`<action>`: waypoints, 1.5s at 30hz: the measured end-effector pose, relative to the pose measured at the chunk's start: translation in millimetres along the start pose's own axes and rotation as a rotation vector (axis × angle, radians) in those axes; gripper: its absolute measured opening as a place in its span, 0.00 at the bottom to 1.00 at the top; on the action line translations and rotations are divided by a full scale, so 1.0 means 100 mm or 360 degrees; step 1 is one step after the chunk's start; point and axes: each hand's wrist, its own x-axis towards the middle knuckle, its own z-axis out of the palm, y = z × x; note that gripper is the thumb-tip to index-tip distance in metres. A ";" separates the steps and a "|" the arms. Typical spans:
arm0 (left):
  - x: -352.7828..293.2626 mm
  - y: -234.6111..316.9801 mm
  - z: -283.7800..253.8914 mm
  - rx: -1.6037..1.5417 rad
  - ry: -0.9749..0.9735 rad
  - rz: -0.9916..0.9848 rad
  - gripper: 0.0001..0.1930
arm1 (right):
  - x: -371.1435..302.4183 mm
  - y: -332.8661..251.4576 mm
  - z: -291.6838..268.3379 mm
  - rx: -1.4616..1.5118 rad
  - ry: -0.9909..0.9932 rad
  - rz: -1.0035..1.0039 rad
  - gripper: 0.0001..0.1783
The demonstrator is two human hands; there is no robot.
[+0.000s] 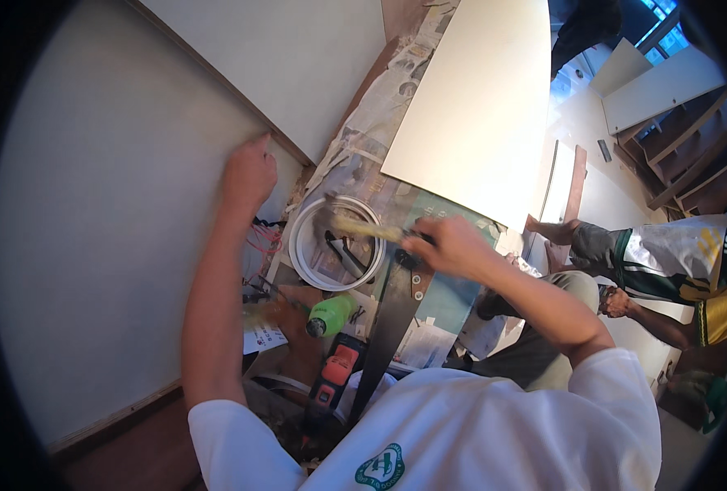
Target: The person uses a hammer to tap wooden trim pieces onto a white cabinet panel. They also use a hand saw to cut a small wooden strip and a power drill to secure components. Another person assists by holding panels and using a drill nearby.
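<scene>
My left hand (251, 173) is raised against the large pale panel (118, 204), its fingers curled and pressed together at the brown edge strip (241, 106) of an upper board. Whatever those fingers hold, if anything, is too small to make out. My right hand (453, 248) is wrapped round the grip of a hammer (363, 229) with a yellowish handle. The hammer's head points left, blurred, over a round white bucket (296, 266) that holds tools with dark handles. Below my right hand lies a hand saw (390, 331) with a long dark blade.
A green bottle (335, 313) and a red-and-black tool (339, 364) lie near my body. Pink wires (264, 237) hang by the panel. A wide cream board (478, 106) lies ahead, beside newspaper sheets. At right a person (666, 254) crouches near dark shelving (691, 147).
</scene>
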 end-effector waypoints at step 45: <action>-0.33 0.15 0.47 0.0721 0.0149 0.0005 0.09 | -1.27 0.90 -0.11 0.0169 0.0283 0.0416 0.24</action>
